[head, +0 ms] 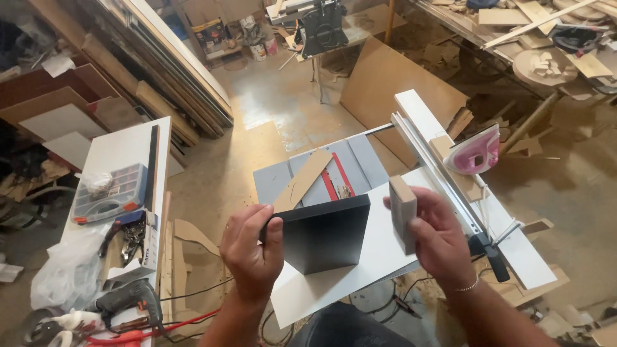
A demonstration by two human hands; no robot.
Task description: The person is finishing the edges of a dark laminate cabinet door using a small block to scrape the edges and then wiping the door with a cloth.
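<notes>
At the centre of the frame a dark square panel [324, 232] is held up above the white tabletop [379, 257], the left hand [252, 249] clamped on its left edge to steady it. The right hand [438, 239] grips a sanding block [403, 213] just off the panel's right edge. Behind lies the saw table [321, 177]; a pink iron [477, 153] rests at the right

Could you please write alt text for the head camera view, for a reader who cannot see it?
Over a table saw in a cluttered woodshop, the left hand holds a dark square panel upright while the right hand holds a grey sanding block beside its edge. A pink clothes iron rests to the right, a drill lower left.
</notes>
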